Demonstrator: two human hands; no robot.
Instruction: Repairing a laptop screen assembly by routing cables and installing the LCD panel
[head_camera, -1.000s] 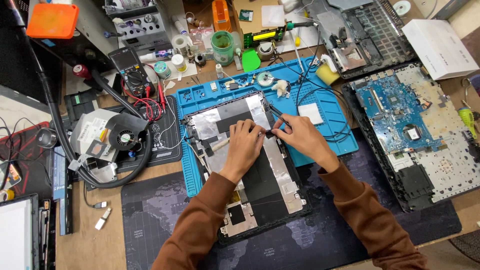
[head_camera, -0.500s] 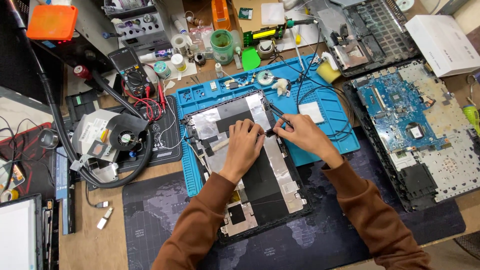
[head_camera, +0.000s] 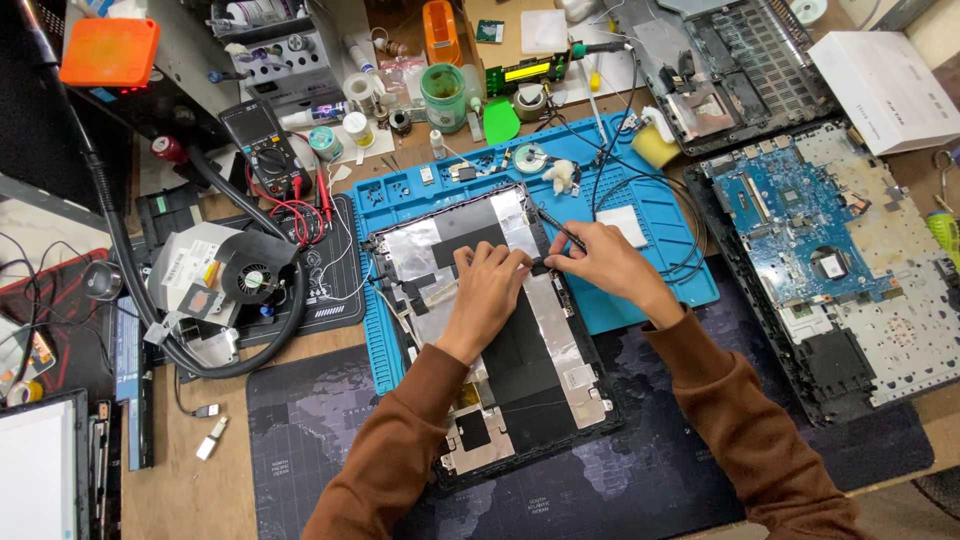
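A laptop lid back panel (head_camera: 520, 350), lined with silver foil and black tape, lies tilted on a blue work mat (head_camera: 650, 290). My left hand (head_camera: 490, 295) rests flat on the panel's upper middle, fingertips at a black strip near its right edge. My right hand (head_camera: 600, 262) pinches a thin black tool (head_camera: 558, 228) whose tip points up-left along the panel's right edge. The two hands nearly touch at that edge.
A laptop base with blue motherboard (head_camera: 810, 240) lies to the right, a keyboard frame (head_camera: 740, 60) above it. A multimeter (head_camera: 262, 140) with red leads, a fan (head_camera: 250, 278), a black hose (head_camera: 150, 300), jars and a white box (head_camera: 885, 85) crowd the bench.
My right hand has shifted slightly left toward the left hand, bringing the tool closer to the panel's right edge. The left hand stays pressed on the panel.
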